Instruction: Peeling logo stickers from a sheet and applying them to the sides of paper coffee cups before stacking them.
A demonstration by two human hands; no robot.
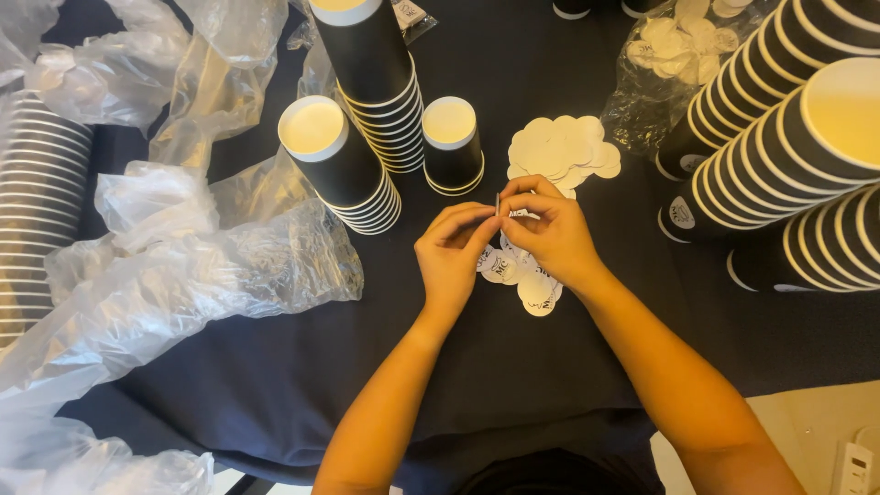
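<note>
While both hands are brought together over the middle of the dark cloth-covered worktop [513, 367], a small round white paper sticker [500, 203] is pinched edge-on between them. The sticker is gripped by the thumb and fingers of the left hand [451, 252] on one side and by the fingers of the right hand [550, 234] on the other, so both sets of fingers are closed on it, just above the worktop. Directly beneath the hands a loose heap of round white printed stickers [527, 280] is spread on the cloth. A second heap of blank white scalloped paper discs [561, 147] is seen just beyond the right hand.

Near the left hand, upside-down stacks of black paper cups with white rims are stood: a short stack [452, 142], a tilted stack [339, 160] and a tall stack [371, 64]. Long stacks of the same black cups [788, 137] are laid on their sides at the right. Crumpled clear plastic wrapping [183, 257] is piled along the left, with a stack of cups in plastic [41, 183] at the far left edge. A clear bag of white discs [678, 46] is placed at the top right.
</note>
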